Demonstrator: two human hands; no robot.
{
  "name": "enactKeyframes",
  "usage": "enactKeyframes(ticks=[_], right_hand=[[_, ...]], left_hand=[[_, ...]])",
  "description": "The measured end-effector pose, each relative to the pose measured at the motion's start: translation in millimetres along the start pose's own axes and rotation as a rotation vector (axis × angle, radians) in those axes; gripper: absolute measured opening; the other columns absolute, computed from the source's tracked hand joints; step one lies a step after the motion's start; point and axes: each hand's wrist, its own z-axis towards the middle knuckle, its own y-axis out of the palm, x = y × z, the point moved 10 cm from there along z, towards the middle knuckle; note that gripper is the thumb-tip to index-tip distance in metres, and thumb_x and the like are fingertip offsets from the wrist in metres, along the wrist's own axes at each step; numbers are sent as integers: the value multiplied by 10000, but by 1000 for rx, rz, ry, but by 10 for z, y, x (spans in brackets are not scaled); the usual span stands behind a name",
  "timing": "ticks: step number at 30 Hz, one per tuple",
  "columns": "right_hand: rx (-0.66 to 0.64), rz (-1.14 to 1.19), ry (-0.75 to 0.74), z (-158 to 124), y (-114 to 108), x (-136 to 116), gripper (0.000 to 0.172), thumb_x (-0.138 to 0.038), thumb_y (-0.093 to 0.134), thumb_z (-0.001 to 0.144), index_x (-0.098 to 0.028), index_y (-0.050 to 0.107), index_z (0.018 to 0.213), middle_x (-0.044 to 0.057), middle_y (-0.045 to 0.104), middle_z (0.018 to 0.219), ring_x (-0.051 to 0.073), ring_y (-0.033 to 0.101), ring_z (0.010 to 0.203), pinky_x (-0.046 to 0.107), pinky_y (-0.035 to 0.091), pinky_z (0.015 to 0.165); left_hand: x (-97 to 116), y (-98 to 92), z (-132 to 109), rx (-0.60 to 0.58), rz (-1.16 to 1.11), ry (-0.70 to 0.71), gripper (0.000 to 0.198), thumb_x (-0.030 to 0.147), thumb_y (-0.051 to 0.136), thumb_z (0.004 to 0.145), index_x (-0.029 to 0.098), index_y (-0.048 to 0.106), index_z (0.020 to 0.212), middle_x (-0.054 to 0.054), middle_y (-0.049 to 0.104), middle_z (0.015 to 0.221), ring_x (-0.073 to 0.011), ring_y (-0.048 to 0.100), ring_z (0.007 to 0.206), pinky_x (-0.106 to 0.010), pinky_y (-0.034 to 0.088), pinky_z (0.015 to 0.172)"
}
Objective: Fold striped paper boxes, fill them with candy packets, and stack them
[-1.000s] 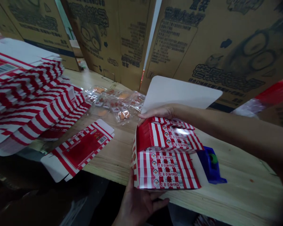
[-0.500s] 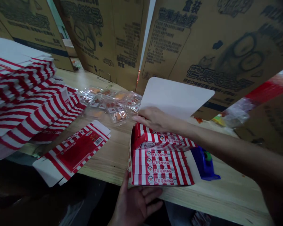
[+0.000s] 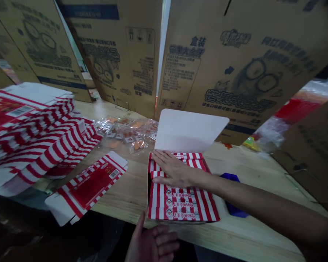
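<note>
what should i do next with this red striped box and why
Probably fold the white flap down over the red-and-white striped carton. The flap stands up behind the carton, the right hand is pressing the carton flat, and the left hand holds nothing, open just off the carton's near edge, so it looks free to do the fold.

The picture is dim and slightly blue-grey, with soft light from about 12 o'clock. The left hand [image 3: 153, 243] sits in deep shadow at 6 o'clock, below the wooden table [image 3: 248, 233]. The flat carton stack [image 3: 30, 123] at 9 o'clock is blurred, and the cardboard cartons [image 3: 235, 62] bow with wide-angle distortion.
</note>
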Motion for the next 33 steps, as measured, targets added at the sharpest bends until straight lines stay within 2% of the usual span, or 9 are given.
enactKeyframes(ticks=[2,4,7,10,13,16,18,29,33], right_hand=[[30,-48,30,-176,-135,45,810,-621,279,956,0,271,1475,219,224,1537,298,187,1444,450,182,1190],[98,-125,139,-431,-241,163,803,-612,312,950,-5,280,1475,224,232,1535,324,185,1441,476,176,1188],[150,-206,334,-852,-210,369,860,-649,355,914,1,281,1472,257,276,1510,378,216,1421,537,214,1161],[156,-224,401,-1099,-47,474,923,-696,371,877,0,271,1474,278,317,1485,410,250,1402,590,223,1137],[165,-224,396,-1155,59,507,901,-658,390,883,32,295,1455,295,304,1484,411,227,1409,578,207,1144],[77,-210,388,-1147,183,536,848,-582,431,888,95,367,1395,336,331,1450,427,263,1391,552,229,1141],[-2,-203,402,-1154,270,563,828,-534,475,873,121,386,1373,358,342,1430,441,294,1372,547,235,1139],[-65,-183,375,-1047,435,603,915,-577,518,826,134,363,1381,384,328,1416,474,296,1355,567,245,1127],[-97,-109,374,-1070,491,659,955,-646,445,849,110,316,1418,351,282,1459,444,249,1385,542,238,1142]], left_hand=[[282,-182,-260,170,273,179,476,607,578,799,143,658,733,-104,711,701,-245,675,649,-336,495,655],[883,-115,-759,393,573,595,298,494,650,797,198,669,778,-46,693,716,-221,644,663,-322,489,663],[1569,727,-1449,544,1078,1178,294,428,725,733,270,695,979,-49,700,1030,-300,598,1043,-399,439,948],[1639,1790,-1147,148,1528,1304,614,407,765,684,249,605,1255,-84,507,1420,-371,313,1385,-481,148,1170],[1485,2293,-447,-227,1710,1227,752,426,756,685,161,517,1348,-142,361,1522,-404,137,1447,-533,-39,1159],[1381,2261,181,-238,1912,1098,824,488,726,687,56,496,1350,-240,313,1514,-453,125,1433,-562,-83,1128],[1344,2158,369,-231,1982,1051,868,528,718,674,15,496,1339,-284,303,1501,-465,142,1425,-552,-81,1127],[1405,1948,419,-278,2118,1193,930,670,693,630,157,485,1376,-221,289,1530,-425,182,1430,-547,-12,1136],[1352,1997,500,-137,2330,948,1161,782,658,540,93,382,1433,-270,221,1536,-464,144,1424,-589,84,1126]])
